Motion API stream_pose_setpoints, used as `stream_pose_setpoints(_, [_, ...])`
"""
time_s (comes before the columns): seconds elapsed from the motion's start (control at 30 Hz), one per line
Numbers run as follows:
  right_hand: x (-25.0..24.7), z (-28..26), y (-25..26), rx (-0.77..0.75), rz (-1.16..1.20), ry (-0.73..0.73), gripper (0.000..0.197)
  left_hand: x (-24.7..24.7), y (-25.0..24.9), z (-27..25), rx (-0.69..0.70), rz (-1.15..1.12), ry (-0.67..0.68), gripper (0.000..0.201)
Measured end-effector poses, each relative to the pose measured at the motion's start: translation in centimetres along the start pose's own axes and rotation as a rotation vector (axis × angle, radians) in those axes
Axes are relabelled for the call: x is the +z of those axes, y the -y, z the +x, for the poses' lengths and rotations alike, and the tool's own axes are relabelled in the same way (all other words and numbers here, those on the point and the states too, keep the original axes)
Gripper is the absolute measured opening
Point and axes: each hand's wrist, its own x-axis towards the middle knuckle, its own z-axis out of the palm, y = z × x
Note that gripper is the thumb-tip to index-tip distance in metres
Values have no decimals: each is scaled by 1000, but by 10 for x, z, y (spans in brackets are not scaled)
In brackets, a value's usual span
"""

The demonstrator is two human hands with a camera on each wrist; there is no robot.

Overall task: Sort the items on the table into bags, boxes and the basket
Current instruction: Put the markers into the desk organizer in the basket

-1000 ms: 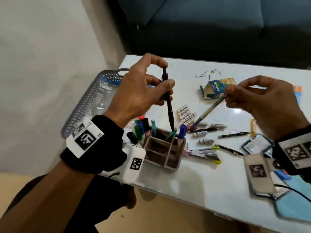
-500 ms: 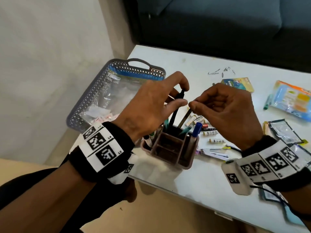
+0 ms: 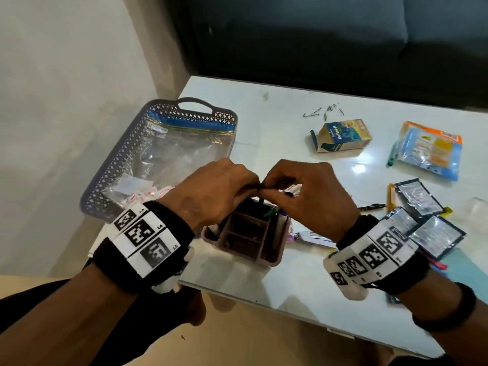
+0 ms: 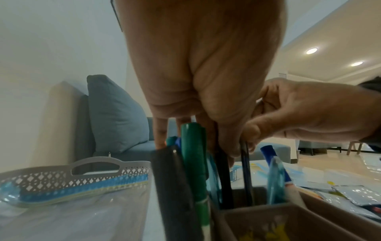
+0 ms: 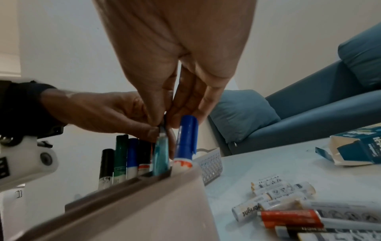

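Pens | lowered since a second ago, tips now in organizer | left hand, right hand fingers still pinching tops | release next, likely.

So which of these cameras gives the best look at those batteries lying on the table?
The right wrist view: the batteries lie close up beside the pen holder, their labels partly readable. In the head view the right hand covers nearly all of them. The left wrist view shows none.

The head view looks steeply down over the tabletop's near edge. Both wrist views sit low and close beside the pen holder, facing roughly opposite ways, sharing it.
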Motion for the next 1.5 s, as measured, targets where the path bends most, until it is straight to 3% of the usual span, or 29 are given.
stream_pose_setpoints(0.13, [1,1,-6,7,-37,52,9,-3,-3,9,-63,-5,149,22])
stream_pose_setpoints(0.2, [-6,3,-4,51,11,78,10,-13,-7,15,-70,-42,151,36])
stream_pose_setpoints(0.33, [-37,12,-10,101,131,-91,16,-32,-32,38,-47,-170,-79,46])
stream_pose_setpoints(0.43, [-68,13,-42,202,-61,-198,15,-21,-59,60,-22,-215,-205,37])
stream_pose_setpoints(0.5, [-85,4,-73,302,-295,-142,11,-9,-76,70,-5,-155,-162,35])
stream_pose_setpoints(0.6, [-99,-14,-119,486,-613,113,18,7,-92,81,20,-56,-86,35])
stream_pose_setpoints(0.7, [-104,-30,-143,598,-705,317,27,10,-99,88,14,-28,-94,33])
stream_pose_setpoints(0.8, [-104,-40,-155,567,-715,387,26,9,-103,95,-2,-17,-132,33])
stream_pose_setpoints(0.93, [-111,-49,-156,527,-620,358,21,12,-105,104,-10,-10,-150,31])
stream_pose_setpoints(1.13, [-128,-37,-106,381,-85,120,18,17,-103,106,-21,-32,-151,34])
stream_pose_setpoints(1.23, [-122,-31,-81,307,85,75,19,14,-102,108,-41,-103,-178,24])
stream_pose_setpoints(1.4, [-105,-25,-102,381,-150,58,21,8,-97,106,-67,-82,-224,18])
stream_pose_setpoints(1.5, [-82,-25,-114,372,-340,191,21,-2,-95,101,-92,-135,-265,18])
